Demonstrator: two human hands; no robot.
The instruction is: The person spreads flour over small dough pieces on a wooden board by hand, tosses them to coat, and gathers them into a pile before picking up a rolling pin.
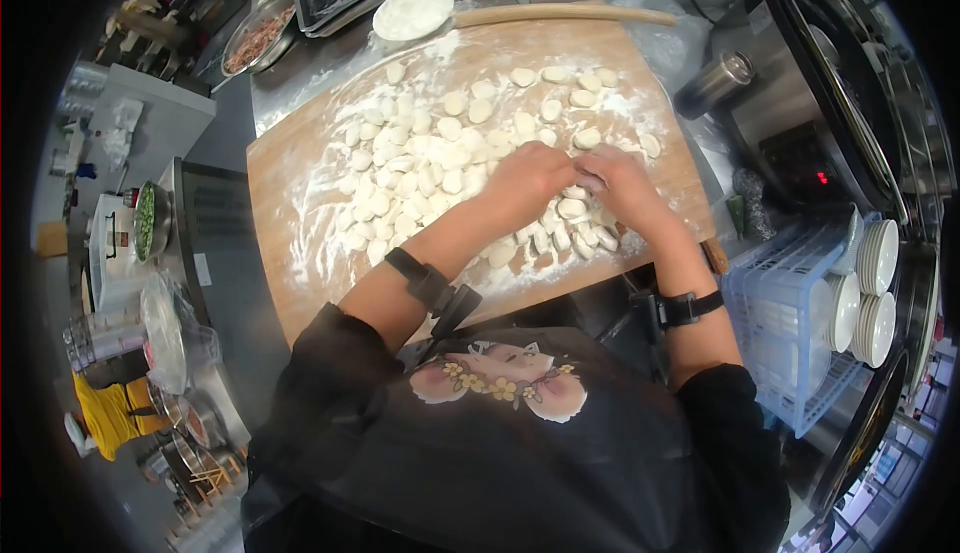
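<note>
Many small pale dough pieces (pixel 450 153) lie in a heap on a floured wooden board (pixel 300 163). My left hand (pixel 535 178) and my right hand (pixel 615 183) meet above the board's right half, fingertips together. The fingers of both are bent and closed. Whatever they pinch is hidden between them or too small to make out. Just below the hands, several dough pieces (pixel 572 209) sit close together near the board's front edge. Flattened rounds (pixel 587 139) are scattered beyond and to the right of my hands.
A rolling pin (pixel 560 15) and a bowl of white flour (pixel 413 13) are behind the board. Meat filling (pixel 262 38) fills a bowl at back left. On the right are a blue crate (pixel 765 323), stacked plates (pixel 877 328) and a metal cooker (pixel 800 123).
</note>
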